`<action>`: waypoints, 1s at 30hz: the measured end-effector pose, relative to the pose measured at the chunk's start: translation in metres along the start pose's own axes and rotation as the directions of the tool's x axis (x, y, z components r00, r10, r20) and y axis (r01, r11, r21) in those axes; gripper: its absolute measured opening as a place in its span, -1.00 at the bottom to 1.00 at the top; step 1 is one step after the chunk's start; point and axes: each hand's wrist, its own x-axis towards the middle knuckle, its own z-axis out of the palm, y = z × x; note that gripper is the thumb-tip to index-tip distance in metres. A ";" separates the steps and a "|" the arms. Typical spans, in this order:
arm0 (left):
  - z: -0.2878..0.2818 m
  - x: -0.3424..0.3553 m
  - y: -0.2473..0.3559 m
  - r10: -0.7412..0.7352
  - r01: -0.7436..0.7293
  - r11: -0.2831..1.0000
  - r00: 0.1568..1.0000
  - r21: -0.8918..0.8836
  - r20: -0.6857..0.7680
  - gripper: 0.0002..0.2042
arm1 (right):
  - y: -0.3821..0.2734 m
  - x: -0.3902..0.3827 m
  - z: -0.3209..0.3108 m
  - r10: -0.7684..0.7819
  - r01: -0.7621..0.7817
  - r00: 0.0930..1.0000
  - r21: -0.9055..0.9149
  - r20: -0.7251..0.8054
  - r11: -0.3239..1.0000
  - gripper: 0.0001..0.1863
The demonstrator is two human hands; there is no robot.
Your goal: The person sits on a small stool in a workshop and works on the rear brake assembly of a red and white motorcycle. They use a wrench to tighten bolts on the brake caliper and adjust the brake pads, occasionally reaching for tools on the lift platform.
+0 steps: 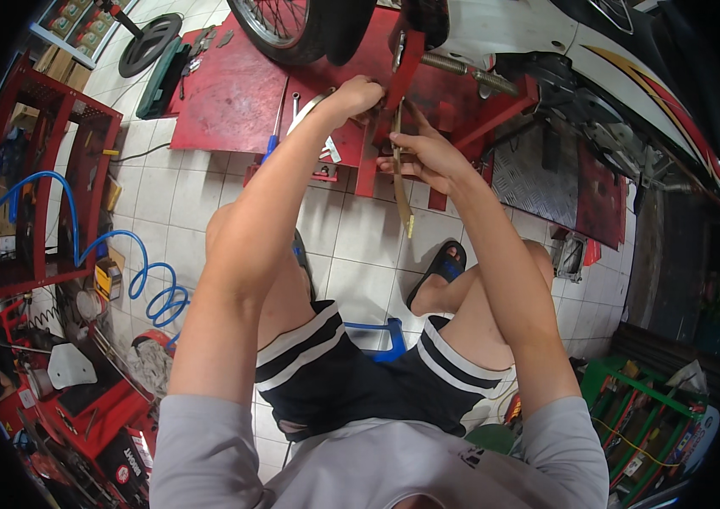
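My right hand (429, 158) pinches a long, narrow tan strip (400, 182), whose loose end hangs over the floor tiles. The strip runs up beside a red upright metal bracket (409, 72). Across that bracket, my left hand (358, 95) is closed with its fingers curled; what they hold is hidden. A pale curved band (312, 110) shows beside the left wrist, and I cannot tell if it joins the strip. Right of the bracket lies a coil spring (470, 73). Below the left forearm are a blue-handled screwdriver (272, 144) and a wrench (295, 103).
A motorcycle wheel (279, 30) and white fairing (530, 30) stand on the red lift platform (216, 110). A red shelf (50, 170) and a coiled blue hose (135, 271) are at left. A green tool rack (640, 424) stands at lower right.
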 end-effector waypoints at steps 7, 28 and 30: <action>0.010 -0.002 0.004 0.017 -0.020 0.999 0.997 -0.042 -0.071 -0.69 | -0.001 -0.003 0.000 -0.014 0.014 1.000 -0.018 0.008 1.000 -0.14; 0.001 -0.004 0.008 -0.015 0.025 0.987 0.998 -0.157 0.063 -0.74 | 0.005 0.003 -0.009 -0.019 0.019 1.000 0.022 0.006 1.000 -0.14; -0.003 -0.005 0.004 0.018 -0.003 0.979 0.997 -0.206 0.071 -0.75 | 0.005 0.003 -0.006 -0.023 0.023 1.000 0.019 0.008 1.000 -0.15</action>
